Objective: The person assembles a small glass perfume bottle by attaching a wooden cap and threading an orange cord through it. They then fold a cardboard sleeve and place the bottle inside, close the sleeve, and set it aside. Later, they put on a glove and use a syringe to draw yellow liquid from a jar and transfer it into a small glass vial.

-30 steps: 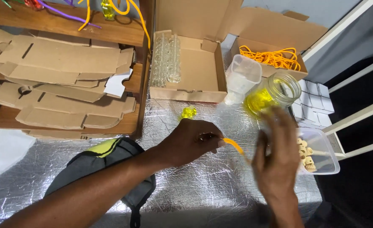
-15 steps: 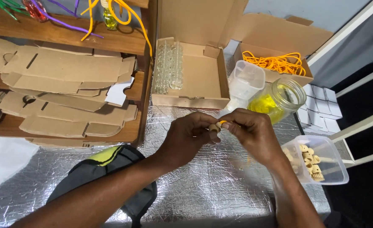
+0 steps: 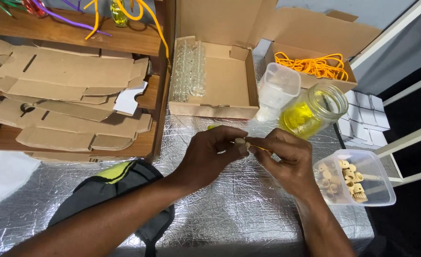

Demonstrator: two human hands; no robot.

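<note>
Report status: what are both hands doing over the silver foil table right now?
Left hand and right hand meet fingertip to fingertip, pinching a small pale bead-like piece. Thin yellow strand shows beside it. Glass jar of yellow liquid stands close behind; nothing between the hands.

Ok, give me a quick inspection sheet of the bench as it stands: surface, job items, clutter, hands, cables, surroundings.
Surface: crinkled silver foil sheet covers the table.
Job's things: small yellow piece pinched between both hands; glass jar with yellow contents; clear tub of tan beads.
Clutter: open carton with rows of small glass vials; clear plastic cup; dark bag with yellow trim; white boxes.
Grippers: left hand and right hand meet fingertip to fingertip at the piece.
Cables: orange cord bundle in a carton; coloured cords on the shelf.
Surroundings: wooden shelf holding flat cardboard blanks.
</note>
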